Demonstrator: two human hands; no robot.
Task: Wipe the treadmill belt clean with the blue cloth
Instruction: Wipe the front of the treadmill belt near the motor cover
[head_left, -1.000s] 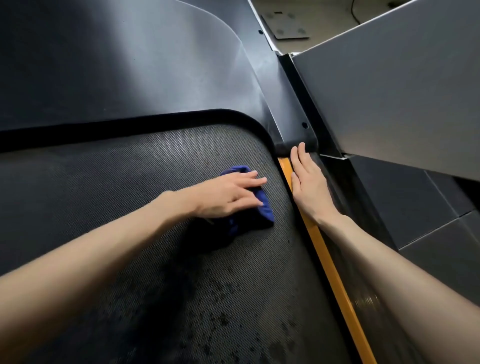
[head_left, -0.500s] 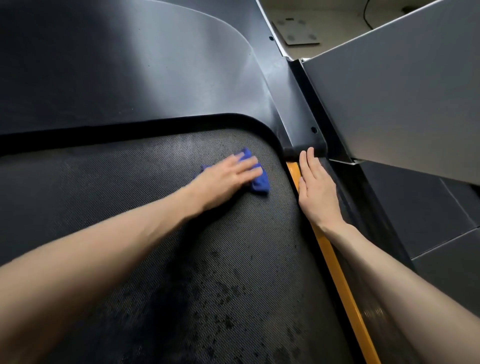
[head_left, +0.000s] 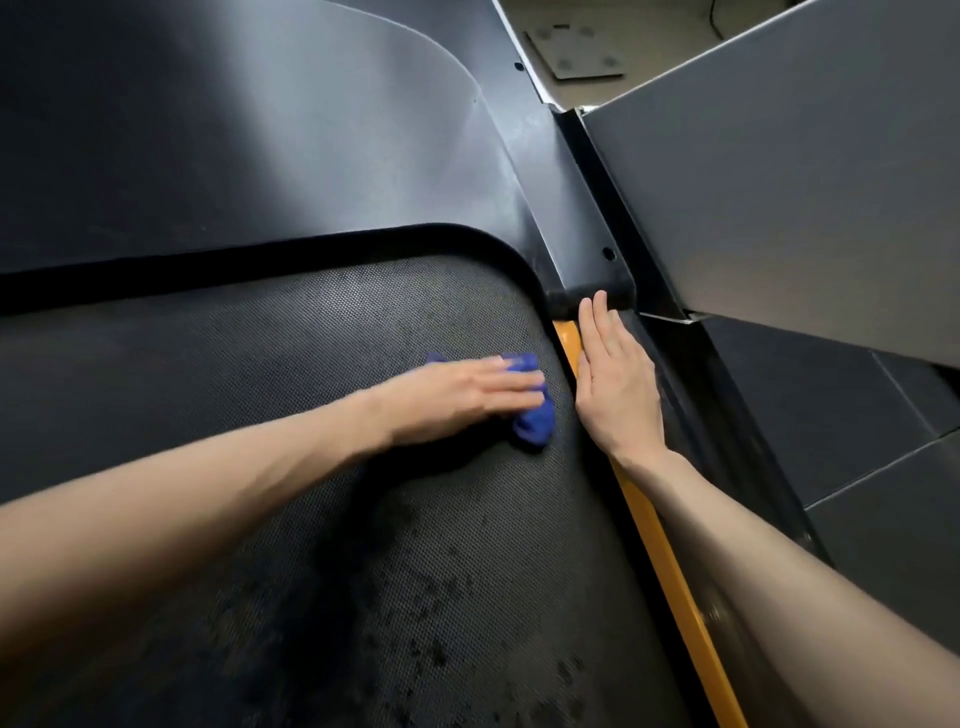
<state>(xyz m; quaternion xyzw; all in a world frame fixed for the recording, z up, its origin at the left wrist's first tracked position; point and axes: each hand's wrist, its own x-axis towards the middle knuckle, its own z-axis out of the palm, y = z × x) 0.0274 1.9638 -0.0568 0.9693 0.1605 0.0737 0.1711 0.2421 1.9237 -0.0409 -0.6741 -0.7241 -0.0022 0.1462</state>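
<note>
Left grip, fingers flat, presses scrunched blue cloth on black treadmill belt, 3 o'clock edge.
Looks soft, light; press its middle.

Cloth mostly hidden beneath left hand; fingertips blurred. Right hand covers part of orange strip. Belt and both forearms cut off at edges.
</note>
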